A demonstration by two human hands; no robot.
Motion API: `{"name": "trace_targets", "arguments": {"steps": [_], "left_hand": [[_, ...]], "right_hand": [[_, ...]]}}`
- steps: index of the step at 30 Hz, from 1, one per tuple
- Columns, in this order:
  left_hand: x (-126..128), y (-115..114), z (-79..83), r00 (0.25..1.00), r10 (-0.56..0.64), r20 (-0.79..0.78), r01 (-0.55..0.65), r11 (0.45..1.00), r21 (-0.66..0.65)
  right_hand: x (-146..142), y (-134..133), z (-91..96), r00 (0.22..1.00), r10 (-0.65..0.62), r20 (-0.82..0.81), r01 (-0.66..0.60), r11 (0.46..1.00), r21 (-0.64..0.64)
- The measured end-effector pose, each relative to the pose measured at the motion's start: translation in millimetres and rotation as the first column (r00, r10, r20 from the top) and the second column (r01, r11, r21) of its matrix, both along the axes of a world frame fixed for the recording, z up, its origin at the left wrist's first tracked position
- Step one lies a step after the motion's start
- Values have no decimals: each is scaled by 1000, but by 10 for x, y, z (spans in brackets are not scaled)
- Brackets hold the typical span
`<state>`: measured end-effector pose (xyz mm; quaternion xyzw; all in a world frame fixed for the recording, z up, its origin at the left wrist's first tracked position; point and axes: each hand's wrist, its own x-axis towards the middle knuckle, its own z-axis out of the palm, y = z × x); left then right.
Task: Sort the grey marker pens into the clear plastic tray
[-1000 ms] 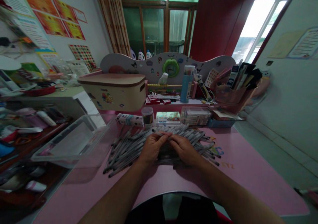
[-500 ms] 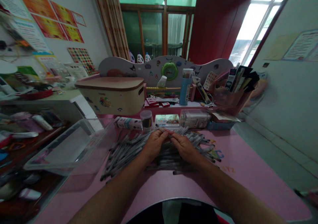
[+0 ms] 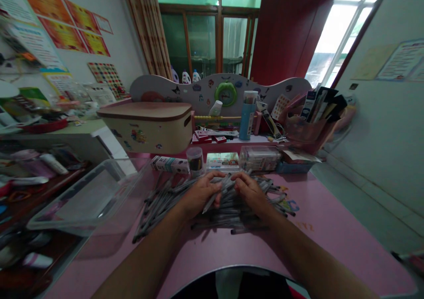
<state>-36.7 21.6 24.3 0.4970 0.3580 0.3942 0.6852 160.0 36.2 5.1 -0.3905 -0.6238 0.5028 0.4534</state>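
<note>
A wide heap of slim clear pens with dark ends (image 3: 165, 208) lies on the pink table (image 3: 298, 255). Over the middle of the heap, my left hand (image 3: 200, 193) is closed round a pen (image 3: 209, 203), whose pale end points down toward me. My right hand (image 3: 250, 191) is just to the right, its fingers bent in against the pens, close to the left fingertips. Whatever lies between the right fingers is hidden.
A clear plastic tub (image 3: 69, 217) stands left of the heap. Behind the heap are a cup of pens (image 3: 195, 161), a small white box (image 3: 222, 161), a clear pack (image 3: 260, 158) and a blue box (image 3: 294, 166). A lidded bin (image 3: 149, 131) sits at the back left.
My hands have moved slightly apart, from meeting at the fingertips. The pen in my left hand now slants down toward me. The right fingers have drawn back a little.
</note>
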Motion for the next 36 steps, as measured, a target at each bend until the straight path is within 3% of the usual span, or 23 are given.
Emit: {"name": "trace_targets", "arguments": {"steps": [2, 5, 12, 16, 20, 25, 29, 36], "left_hand": [[-8, -27, 24, 998, -64, 0, 64, 997, -30], [-11, -42, 28, 993, -113, 40, 114, 992, -47], [7, -37, -40, 961, -96, 258, 135, 981, -138], [45, -60, -21, 952, 21, 307, 31, 986, -163], [146, -74, 3, 970, 183, 159, -163, 978, -130], [288, -103, -61, 904, 418, 96, -398, 901, -173], [304, -141, -150, 864, 479, 155, -435, 866, -246], [266, -156, -217, 859, 435, 270, -396, 899, -190]], "right_hand": [[2, 8, -19, 997, 24, -72, -31, 994, -103], [15, 11, -31, 996, 73, -53, -80, 986, -144], [44, -33, -40, 989, 139, -49, -146, 965, -220], [42, -36, -52, 979, 102, -175, -155, 934, -323], [38, -31, -52, 969, 59, -238, -147, 918, -367], [17, -53, -64, 971, 63, -232, -148, 916, -372], [-18, -97, -38, 961, 76, -267, -168, 924, -342], [-44, -126, 13, 988, 40, -151, -87, 943, -322]]}}
